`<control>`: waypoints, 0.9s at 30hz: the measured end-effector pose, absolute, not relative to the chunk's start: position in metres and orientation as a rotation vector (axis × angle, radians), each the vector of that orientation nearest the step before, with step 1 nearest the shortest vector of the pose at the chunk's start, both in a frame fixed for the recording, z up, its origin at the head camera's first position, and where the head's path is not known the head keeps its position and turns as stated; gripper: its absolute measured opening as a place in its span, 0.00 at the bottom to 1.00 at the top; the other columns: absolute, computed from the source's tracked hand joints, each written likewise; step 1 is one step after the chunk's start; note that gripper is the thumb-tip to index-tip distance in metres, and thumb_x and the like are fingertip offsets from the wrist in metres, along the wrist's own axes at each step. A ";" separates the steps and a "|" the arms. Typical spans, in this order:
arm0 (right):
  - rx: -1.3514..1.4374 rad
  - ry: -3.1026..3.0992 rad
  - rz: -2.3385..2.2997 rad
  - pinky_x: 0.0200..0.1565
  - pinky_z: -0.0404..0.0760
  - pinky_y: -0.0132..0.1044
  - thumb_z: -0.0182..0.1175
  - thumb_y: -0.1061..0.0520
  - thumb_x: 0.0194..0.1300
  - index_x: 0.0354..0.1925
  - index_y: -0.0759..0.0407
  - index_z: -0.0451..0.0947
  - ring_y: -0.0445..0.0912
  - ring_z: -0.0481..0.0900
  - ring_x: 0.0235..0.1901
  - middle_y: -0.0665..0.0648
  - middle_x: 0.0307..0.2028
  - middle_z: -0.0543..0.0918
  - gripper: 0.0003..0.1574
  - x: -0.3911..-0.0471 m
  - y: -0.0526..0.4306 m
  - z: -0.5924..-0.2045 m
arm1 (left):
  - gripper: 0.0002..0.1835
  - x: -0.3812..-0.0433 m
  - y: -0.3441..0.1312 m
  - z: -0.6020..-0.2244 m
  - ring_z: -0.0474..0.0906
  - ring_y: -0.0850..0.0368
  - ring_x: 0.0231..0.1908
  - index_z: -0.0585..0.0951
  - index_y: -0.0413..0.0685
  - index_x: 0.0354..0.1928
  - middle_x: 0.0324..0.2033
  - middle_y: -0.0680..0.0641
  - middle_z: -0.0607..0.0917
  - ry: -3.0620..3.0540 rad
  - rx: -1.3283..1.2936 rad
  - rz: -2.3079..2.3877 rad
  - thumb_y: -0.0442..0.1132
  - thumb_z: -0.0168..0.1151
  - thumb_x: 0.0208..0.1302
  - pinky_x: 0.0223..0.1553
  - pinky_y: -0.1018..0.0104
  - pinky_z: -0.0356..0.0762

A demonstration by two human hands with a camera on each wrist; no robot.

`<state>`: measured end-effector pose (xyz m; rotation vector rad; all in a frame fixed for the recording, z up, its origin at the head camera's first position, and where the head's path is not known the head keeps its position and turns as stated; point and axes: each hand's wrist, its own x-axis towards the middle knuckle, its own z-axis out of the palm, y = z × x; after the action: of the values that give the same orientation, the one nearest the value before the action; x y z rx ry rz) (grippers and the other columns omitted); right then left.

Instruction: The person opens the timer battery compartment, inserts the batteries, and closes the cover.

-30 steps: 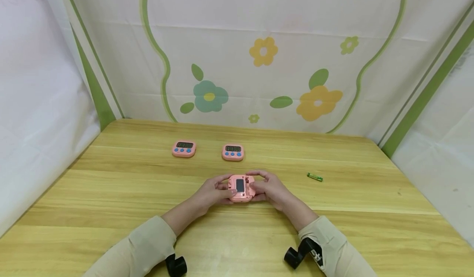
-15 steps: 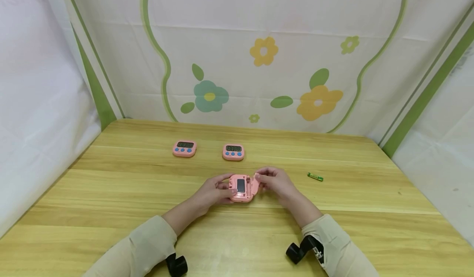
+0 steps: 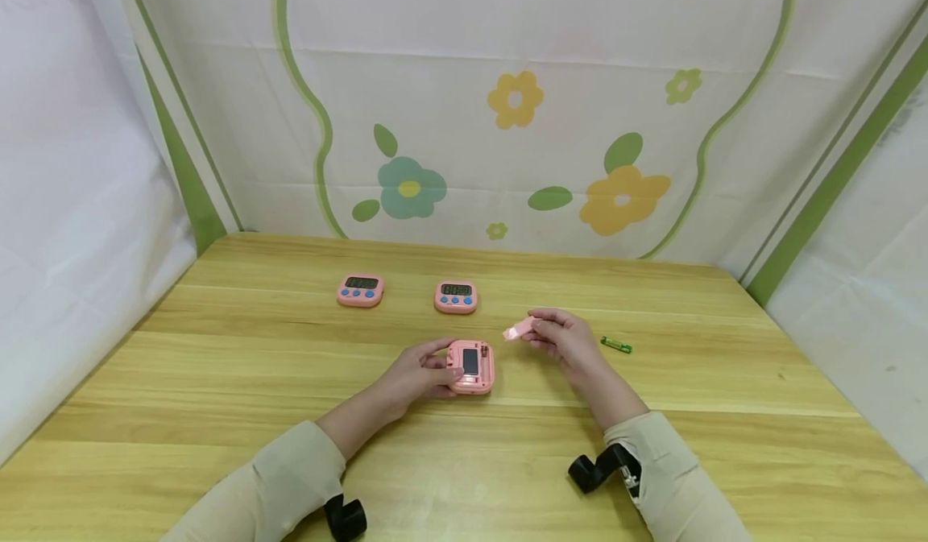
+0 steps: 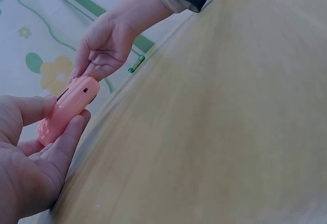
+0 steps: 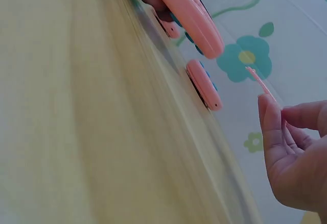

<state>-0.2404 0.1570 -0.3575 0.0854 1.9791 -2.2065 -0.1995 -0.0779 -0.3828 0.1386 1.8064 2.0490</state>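
My left hand (image 3: 416,379) grips a pink digital timer (image 3: 486,377) by its left side, thumb on the back face. The back faces up, with a dark panel and an uncovered battery slot along the right side. In the left wrist view the timer (image 4: 71,106) sits between thumb and fingers. My right hand (image 3: 569,345) pinches a thin pink battery cover (image 3: 518,330) between thumb and fingers, off to the right of the timer and apart from it. The right wrist view shows the cover (image 5: 264,85) edge-on at the fingertips. A green battery (image 3: 616,345) lies just right of this hand.
Two more pink timers with blue buttons rest farther back on the wooden table (image 3: 217,349): one at the left (image 3: 360,291) and one near the middle (image 3: 456,297). A white flowered cloth (image 3: 449,123) hangs behind the table's far edge.
The battery cover was on the timer, swung open, and has come off in my right hand, which moved right and away. My left hand and the timer stayed put.
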 end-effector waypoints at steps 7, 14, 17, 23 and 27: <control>0.130 1.948 -2.272 0.40 0.76 0.34 0.47 0.70 0.60 0.54 0.77 0.58 0.44 0.79 0.30 0.59 0.33 0.75 0.23 -0.246 0.169 -0.361 | 0.31 -0.199 -0.079 -0.381 0.76 0.54 0.29 0.61 0.39 0.60 0.34 0.40 0.75 1.800 0.145 2.052 0.26 0.57 0.54 0.34 0.61 0.77; 0.190 1.958 -2.260 0.41 0.75 0.33 0.46 0.71 0.60 0.55 0.76 0.58 0.44 0.79 0.32 0.64 0.40 0.72 0.24 -0.251 0.176 -0.370 | 0.31 -0.198 -0.078 -0.381 0.76 0.55 0.29 0.61 0.39 0.60 0.33 0.41 0.75 1.801 0.142 2.049 0.27 0.57 0.54 0.34 0.61 0.77; 0.219 1.975 -2.248 0.41 0.75 0.33 0.47 0.70 0.60 0.55 0.75 0.59 0.44 0.79 0.32 0.65 0.41 0.71 0.23 -0.252 0.178 -0.373 | 0.31 -0.198 -0.079 -0.381 0.76 0.55 0.29 0.61 0.39 0.60 0.33 0.41 0.75 1.798 0.142 2.051 0.27 0.57 0.53 0.34 0.61 0.77; 0.247 2.064 -2.164 0.40 0.75 0.33 0.47 0.70 0.60 0.53 0.74 0.63 0.44 0.79 0.32 0.67 0.44 0.70 0.21 -0.253 0.180 -0.379 | 0.31 -0.198 -0.079 -0.381 0.76 0.54 0.29 0.61 0.38 0.60 0.34 0.40 0.75 1.799 0.149 2.051 0.27 0.57 0.53 0.34 0.62 0.77; 0.233 2.095 -2.125 0.41 0.75 0.32 0.47 0.70 0.60 0.52 0.75 0.63 0.44 0.79 0.33 0.68 0.46 0.69 0.20 -0.253 0.180 -0.380 | 0.31 -0.199 -0.078 -0.383 0.76 0.55 0.28 0.61 0.37 0.60 0.32 0.40 0.75 1.791 0.166 2.056 0.26 0.57 0.53 0.34 0.62 0.77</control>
<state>-0.2529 0.1799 -0.3804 0.2332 2.0951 -2.1250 -0.1986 -0.0784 -0.3829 0.1656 1.7914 2.0557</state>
